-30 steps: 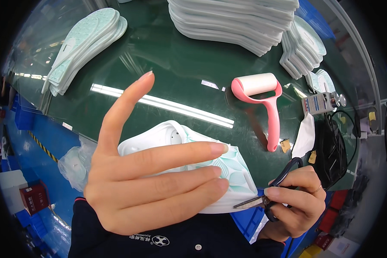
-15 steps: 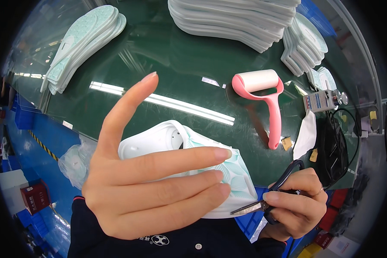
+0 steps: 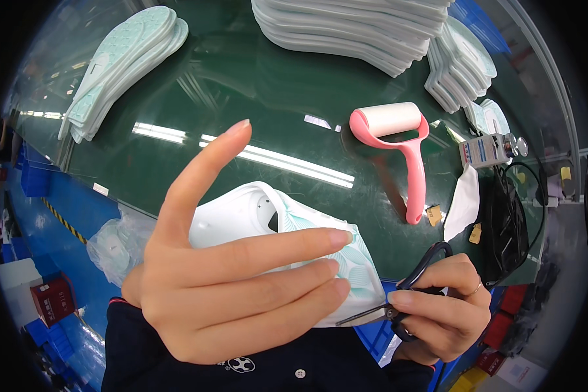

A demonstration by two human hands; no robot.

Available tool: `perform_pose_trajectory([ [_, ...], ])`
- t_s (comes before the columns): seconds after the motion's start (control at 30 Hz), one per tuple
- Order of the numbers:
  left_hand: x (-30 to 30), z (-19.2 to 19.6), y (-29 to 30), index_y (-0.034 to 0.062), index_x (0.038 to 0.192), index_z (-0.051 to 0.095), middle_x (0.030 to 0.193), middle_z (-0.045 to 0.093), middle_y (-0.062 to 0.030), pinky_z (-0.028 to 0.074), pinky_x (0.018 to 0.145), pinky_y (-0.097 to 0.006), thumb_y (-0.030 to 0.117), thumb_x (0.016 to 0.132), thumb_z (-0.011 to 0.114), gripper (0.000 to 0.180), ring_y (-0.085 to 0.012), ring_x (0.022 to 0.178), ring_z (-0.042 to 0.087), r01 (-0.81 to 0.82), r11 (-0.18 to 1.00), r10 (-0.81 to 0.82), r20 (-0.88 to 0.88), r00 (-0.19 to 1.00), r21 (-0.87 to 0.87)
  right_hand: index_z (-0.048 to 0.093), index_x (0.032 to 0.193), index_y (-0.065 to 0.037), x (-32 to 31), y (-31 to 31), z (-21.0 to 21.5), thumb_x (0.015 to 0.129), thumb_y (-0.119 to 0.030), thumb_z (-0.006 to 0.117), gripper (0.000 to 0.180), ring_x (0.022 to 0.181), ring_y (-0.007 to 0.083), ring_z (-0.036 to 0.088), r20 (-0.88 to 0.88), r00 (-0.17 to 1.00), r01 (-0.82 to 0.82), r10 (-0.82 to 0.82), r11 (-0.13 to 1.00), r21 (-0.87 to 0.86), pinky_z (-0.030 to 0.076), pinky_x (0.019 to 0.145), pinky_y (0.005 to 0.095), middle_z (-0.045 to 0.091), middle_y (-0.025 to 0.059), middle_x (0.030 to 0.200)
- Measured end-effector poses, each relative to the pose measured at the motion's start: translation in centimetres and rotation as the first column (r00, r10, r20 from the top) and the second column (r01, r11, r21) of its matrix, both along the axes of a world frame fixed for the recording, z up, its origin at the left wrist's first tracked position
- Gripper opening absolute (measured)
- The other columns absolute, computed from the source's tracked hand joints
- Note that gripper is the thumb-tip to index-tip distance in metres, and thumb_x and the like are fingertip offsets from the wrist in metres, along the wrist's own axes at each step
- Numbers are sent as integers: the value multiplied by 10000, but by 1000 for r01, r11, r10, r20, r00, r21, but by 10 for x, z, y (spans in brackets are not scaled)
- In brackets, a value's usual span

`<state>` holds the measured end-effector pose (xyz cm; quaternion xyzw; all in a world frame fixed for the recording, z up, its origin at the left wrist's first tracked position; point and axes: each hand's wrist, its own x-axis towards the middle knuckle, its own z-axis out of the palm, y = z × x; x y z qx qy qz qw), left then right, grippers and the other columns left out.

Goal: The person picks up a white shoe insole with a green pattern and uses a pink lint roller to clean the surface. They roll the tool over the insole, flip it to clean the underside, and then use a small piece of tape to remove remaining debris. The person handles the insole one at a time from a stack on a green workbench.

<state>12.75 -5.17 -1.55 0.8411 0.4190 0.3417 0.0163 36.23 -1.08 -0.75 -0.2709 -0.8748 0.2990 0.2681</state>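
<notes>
A white moulded plastic piece (image 3: 232, 212), with a rounded hollow end, small holes and a mint leaf-patterned panel, is held in my left hand (image 3: 232, 284). Three fingers lie across its front, while one digit sticks up at the upper left; the grip behind is hidden. My right hand (image 3: 445, 310) has its fingers in the dark handles of a pair of scissors (image 3: 430, 262). Their blades reach left along the piece's lower right edge. Whether the blades touch the edge, I cannot tell.
On the green table (image 3: 255, 98) lies a pink-handled lint roller (image 3: 415, 170). White moulded pieces stand in stacks at the back (image 3: 346, 32), left (image 3: 121, 68) and right (image 3: 460, 68). Right of the roller are a small bottle (image 3: 483, 151), a white cloth (image 3: 462, 202) and a black pouch (image 3: 506, 225).
The scissors and my right hand have shifted slightly left, the blades now lying further along the piece's lower edge. My left hand has moved a little to the right.
</notes>
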Motion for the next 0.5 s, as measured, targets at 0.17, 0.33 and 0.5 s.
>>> perform_pose_trajectory([
  [0.17,0,-9,10,162,763,628,722,622,67,230,904,-616,172,659,619,105,-105,829,576,49,998,-51,44,998,31,655,864,-94,13,1,-5,488,-85,684,377,616,124,487,-58,994,94,-96,995,-43,324,514,229,545,59,781],
  [0.33,0,9,12,163,772,625,733,622,70,227,907,-615,169,664,617,108,-105,826,575,91,996,-93,-87,992,-20,658,852,-93,12,-2,-5,472,-70,673,380,599,125,477,-81,995,61,-63,998,-32,314,506,229,547,55,767],
  [0.5,-2,-1,3,164,780,624,745,622,70,228,914,-605,165,679,609,102,-105,852,569,16,999,-15,32,999,-31,658,861,-107,13,-2,-3,476,-67,665,387,614,133,486,-69,989,131,-133,991,-35,335,517,230,553,48,764],
])
